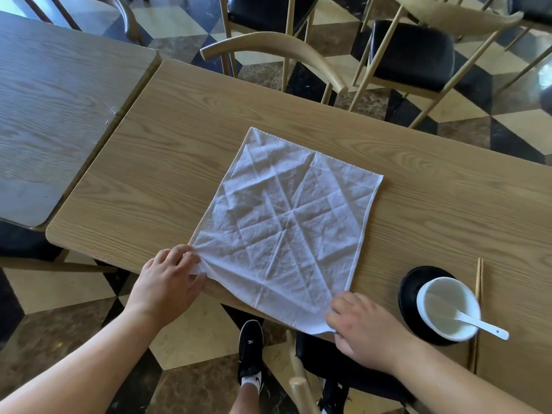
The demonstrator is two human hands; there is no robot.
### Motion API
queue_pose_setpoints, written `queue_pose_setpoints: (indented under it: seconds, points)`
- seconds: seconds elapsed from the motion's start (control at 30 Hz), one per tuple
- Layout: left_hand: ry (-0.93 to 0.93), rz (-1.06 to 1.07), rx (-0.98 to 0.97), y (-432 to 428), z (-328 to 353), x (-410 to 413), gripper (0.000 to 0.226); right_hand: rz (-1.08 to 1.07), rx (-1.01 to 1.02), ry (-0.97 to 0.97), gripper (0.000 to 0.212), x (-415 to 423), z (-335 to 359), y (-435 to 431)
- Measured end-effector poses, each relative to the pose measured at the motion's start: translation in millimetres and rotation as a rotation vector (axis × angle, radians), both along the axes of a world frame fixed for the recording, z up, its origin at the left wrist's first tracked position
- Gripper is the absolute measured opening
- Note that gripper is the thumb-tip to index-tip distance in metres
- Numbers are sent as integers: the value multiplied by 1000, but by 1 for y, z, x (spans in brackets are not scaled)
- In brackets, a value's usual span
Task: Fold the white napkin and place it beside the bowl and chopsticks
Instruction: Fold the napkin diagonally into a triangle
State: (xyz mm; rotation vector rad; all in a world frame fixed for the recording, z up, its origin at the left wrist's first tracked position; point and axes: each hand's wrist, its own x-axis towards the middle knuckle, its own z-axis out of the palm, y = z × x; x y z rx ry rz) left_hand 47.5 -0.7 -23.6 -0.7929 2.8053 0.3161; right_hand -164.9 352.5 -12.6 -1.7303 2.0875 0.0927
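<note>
Counts: you had one white napkin (pixel 286 231), one white bowl (pixel 448 309) with one white spoon (pixel 481 324) in it, one black saucer (pixel 409 297) under the bowl, and one pair of chopsticks (pixel 478 291), all on one light wood table (pixel 448 189).

Napkin, look: it lay unfolded and flat, a single layer, crossed by many old fold lines, straight ones and diagonals that met near its middle. A thin hem ran round the edge.

Napkin, place: it sat left of the bowl, apart from it, with bare table between its right edge and the saucer. Its near edge hung just past the table's near edge.

Bowl group: the chopsticks lay just right of the bowl, side by side, running toward you; the spoon's handle stuck out over the bowl's right rim.

Left hand (pixel 167 282): far left of the bowl, you had the napkin's near-left corner pinched between thumb and curled fingers, and the cloth puckered there.

Right hand (pixel 361 327): just left of the saucer, your fingers were bent and close together over the near-right corner, pinching its edge.

Other: a second table (pixel 59 100) stood beyond the napkin's left side, and several chairs (pixel 412 55) stood across from you.
</note>
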Motion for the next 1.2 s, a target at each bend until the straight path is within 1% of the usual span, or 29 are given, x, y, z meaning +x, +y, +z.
queue_pose_setpoints:
  seconds: [0.07,0.17,0.23,0.37,0.43,0.5,0.57,0.67,0.77,0.87,1.0,1.2]
  points:
    - [22,10,21,-1,2,-2,46,-112,-44,-73,3,-9,9,-12]
    - [23,5,59,-3,3,-7,53,-338,-108,-192,8,-30,28,-47]
    - [17,15,94,-6,3,-10,51,-448,-175,-234,8,-46,40,-76]
    - [48,103,184,-16,3,-17,43,-615,-293,-338,8,-80,56,-139]
    - [67,144,228,-23,4,-24,42,-644,-347,-365,9,-98,60,-172]
    - [72,188,284,-31,6,-31,46,-648,-377,-364,10,-116,62,-204]
    - [65,211,330,-37,7,-37,51,-662,-382,-346,10,-134,61,-234]
    - [49,241,381,-46,6,-44,50,-691,-363,-305,12,-160,53,-281]
    - [56,291,383,-51,4,-50,39,-697,-320,-269,15,-180,42,-320]
    - [78,410,390,-56,1,-58,25,-726,-291,-268,12,-195,30,-352]
    - [103,563,433,-66,-2,-66,16,-736,-237,-219,9,-211,14,-387]
    - [53,662,492,-79,-6,-74,30,-728,-185,-153,5,-223,-8,-414]
